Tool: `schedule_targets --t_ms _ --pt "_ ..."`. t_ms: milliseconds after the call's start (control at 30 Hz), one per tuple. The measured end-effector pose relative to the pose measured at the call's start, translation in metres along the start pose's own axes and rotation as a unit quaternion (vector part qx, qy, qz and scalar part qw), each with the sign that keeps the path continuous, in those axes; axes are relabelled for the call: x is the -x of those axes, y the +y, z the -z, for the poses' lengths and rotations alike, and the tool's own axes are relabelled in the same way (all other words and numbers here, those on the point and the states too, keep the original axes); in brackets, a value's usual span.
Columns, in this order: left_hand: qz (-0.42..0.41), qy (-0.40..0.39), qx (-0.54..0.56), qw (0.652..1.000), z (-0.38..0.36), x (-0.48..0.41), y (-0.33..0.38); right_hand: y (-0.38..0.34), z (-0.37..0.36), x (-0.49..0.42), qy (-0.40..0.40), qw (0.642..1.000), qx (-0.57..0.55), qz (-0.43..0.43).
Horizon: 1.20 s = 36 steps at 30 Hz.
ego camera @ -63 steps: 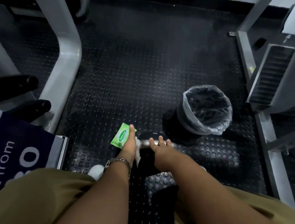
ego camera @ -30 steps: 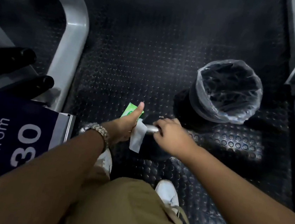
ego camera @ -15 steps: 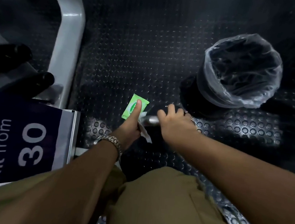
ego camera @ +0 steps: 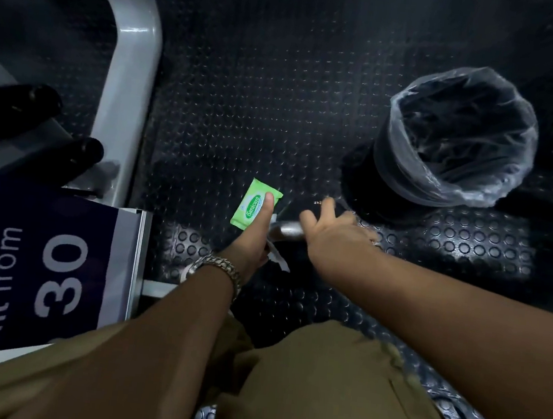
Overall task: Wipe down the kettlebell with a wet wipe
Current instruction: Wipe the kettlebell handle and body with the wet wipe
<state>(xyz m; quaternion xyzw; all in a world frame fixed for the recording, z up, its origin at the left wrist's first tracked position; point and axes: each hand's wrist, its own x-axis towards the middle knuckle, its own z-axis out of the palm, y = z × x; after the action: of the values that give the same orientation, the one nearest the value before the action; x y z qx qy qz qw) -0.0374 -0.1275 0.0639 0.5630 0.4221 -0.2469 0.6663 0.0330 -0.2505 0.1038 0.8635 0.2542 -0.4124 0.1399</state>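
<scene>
While left hand [ego camera: 251, 245] fingers pinch wet wipe [ego camera: 278, 260] against kettlebell [ego camera: 286, 230] handle; right hand [ego camera: 336, 234] fingers wrapping it

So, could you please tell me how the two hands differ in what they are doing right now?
The left hand clutches a white wipe with its thumb raised; the right hand holds no wipe. The left hand wears a metal watch at the wrist; the right wrist is bare. Both are at the kettlebell handle.
</scene>
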Motion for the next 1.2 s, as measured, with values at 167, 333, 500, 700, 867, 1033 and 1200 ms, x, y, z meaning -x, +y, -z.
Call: schedule_targets --t_ms 167,333,500,700,867,1033,1200 --pt "0.015 -0.025 0.0 1.0 0.006 0.002 0.006 0.005 -0.002 0.002 0.022 0.999 -0.013 0.02" --pt "0.001 -0.058 -0.028 0.998 0.024 0.01 0.008 0.004 -0.001 -0.002 0.005 1.0 -0.017 0.019" --pt "0.004 -0.05 -0.027 0.998 0.011 0.007 0.005 0.003 -0.002 -0.001 0.006 1.0 -0.015 0.016" --pt "0.002 -0.031 -0.02 0.999 0.013 -0.007 -0.007 0.001 0.001 0.001 -0.006 1.0 -0.021 0.008" --pt "-0.037 -0.06 -0.033 0.997 0.02 0.026 0.01 0.001 0.004 0.005 -0.011 1.0 -0.01 0.008" --pt "-0.049 -0.067 -0.057 0.995 0.013 0.027 0.011 0.001 0.007 0.005 -0.012 1.0 -0.02 0.007" --pt "0.009 -0.007 -0.032 0.999 0.02 -0.022 -0.014 0.0 0.009 0.004 -0.022 0.999 -0.034 -0.002"
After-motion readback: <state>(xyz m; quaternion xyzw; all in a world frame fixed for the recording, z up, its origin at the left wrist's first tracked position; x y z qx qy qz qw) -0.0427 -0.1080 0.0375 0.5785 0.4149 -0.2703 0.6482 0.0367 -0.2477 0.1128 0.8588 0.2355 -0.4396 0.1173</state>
